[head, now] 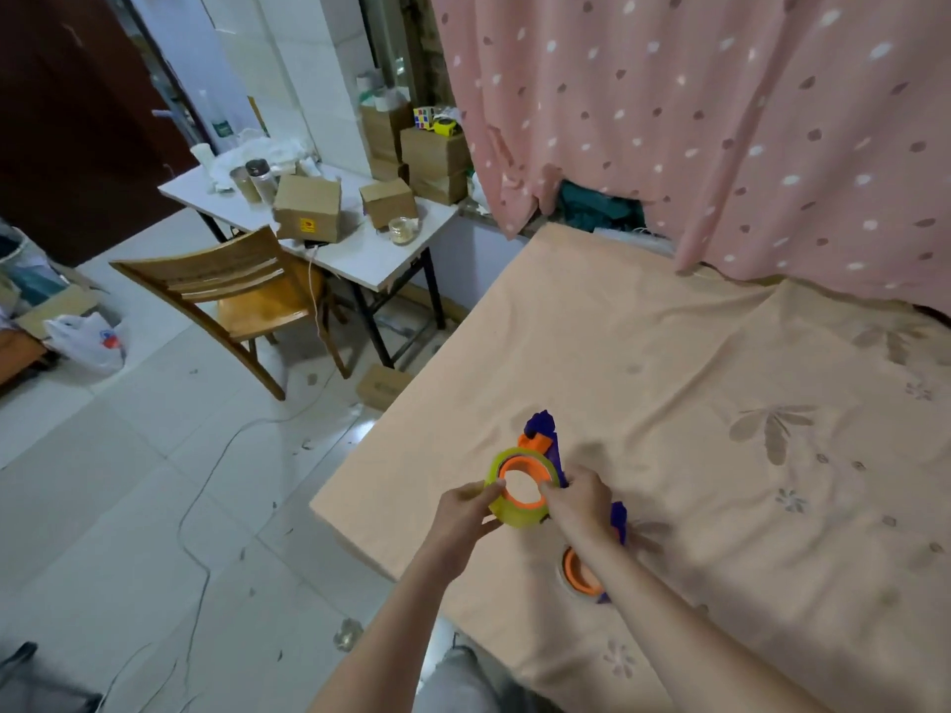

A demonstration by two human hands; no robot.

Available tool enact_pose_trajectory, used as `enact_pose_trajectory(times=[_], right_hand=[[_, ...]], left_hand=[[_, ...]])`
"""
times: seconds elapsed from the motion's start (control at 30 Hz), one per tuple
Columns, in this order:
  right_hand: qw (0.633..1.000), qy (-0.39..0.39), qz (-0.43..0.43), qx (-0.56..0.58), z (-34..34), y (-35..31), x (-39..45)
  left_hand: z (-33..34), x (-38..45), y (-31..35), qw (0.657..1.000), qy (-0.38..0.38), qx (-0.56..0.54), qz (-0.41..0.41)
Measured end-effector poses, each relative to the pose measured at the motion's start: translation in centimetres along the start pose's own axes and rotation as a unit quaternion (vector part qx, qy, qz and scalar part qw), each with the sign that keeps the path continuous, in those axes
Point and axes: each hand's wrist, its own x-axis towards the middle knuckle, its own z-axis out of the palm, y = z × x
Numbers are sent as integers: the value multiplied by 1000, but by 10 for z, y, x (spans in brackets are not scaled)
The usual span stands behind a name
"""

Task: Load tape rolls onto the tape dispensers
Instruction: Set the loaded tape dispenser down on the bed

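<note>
A purple and orange tape dispenser (545, 429) is held over the near left corner of the peach-covered table (694, 378). A yellowish clear tape roll (507, 509) sits around its orange hub. My left hand (465, 512) pinches the roll's left edge. My right hand (579, 499) grips the dispenser and the roll's right side, hiding the handle. A second dispenser (581, 571) with an orange hub lies on the cloth under my right forearm, mostly hidden.
A pink dotted curtain (720, 120) hangs behind the table. To the left stand a wooden chair (242, 290) and a white folding table (360, 249) with cardboard boxes and jars. A cable (206, 506) trails over the tiled floor.
</note>
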Motion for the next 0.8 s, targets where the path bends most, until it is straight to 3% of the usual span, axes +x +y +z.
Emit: enact_pose_trajectory(times=[0.33,0.43,0.8], right_hand=[[990,26,134,-36,56,-9,32],[986,41,155,-52,76,-18,38],[980,-16,200,-16,126,-29,68]], left_hand=[[-54,95,4,982,-114,129,-75],[-67,117,12,973,-120,174,-93],[-104,171,18,946,-103,273,-143]])
